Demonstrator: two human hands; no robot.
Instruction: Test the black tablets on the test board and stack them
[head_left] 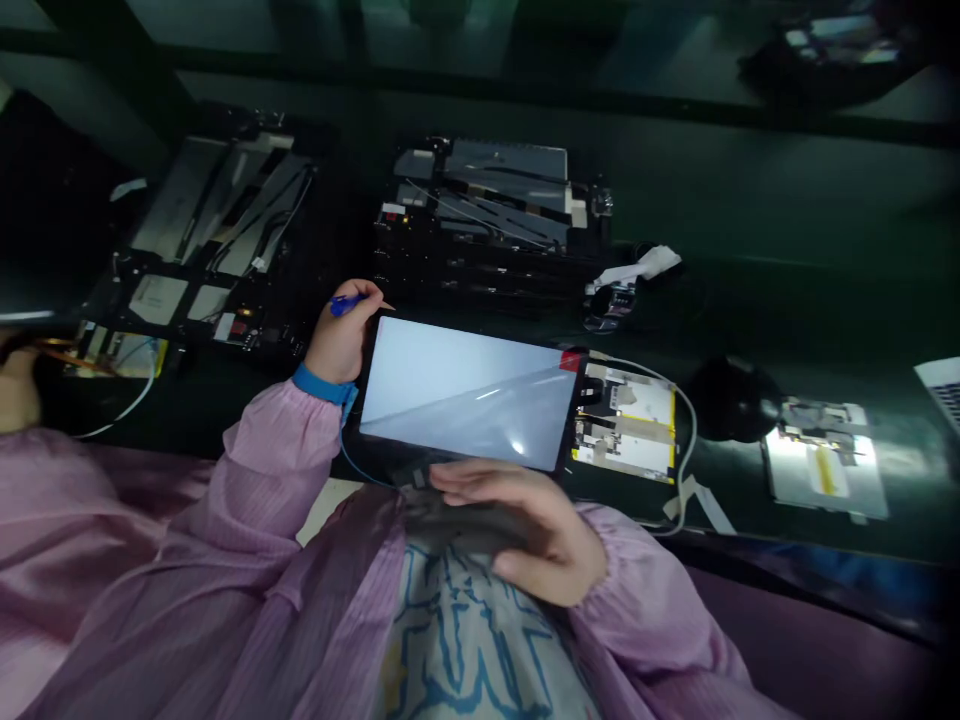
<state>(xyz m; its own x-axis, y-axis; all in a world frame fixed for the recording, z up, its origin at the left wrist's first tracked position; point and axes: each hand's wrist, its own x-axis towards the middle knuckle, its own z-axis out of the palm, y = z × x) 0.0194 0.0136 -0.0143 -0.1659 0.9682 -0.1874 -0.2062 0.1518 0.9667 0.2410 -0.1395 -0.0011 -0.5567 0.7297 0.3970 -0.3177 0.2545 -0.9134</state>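
Observation:
A tablet screen (465, 395), lit white with a red tab at its upper right corner, lies at the middle of the bench front. My left hand (341, 335) is beside its upper left corner, closed on a blue pen-like tool (346, 303); the exact kind is not clear. A blue wrist strap (322, 386) with a thin cord is around that wrist. Below the screen's lower edge, my right hand (540, 525) is held with its fingers stretched out and nothing visible in them. To the right of the screen, an opened device with yellow-edged batteries (637, 420) lies close against it.
Stacked tablet assemblies (502, 200) stand behind the screen, with more assemblies (225, 220) at left. A white cable (691, 440) curves at right, near a dark round object (735, 398) and a bright metal-backed part (825, 465). Another person's hand (19, 385) shows at far left.

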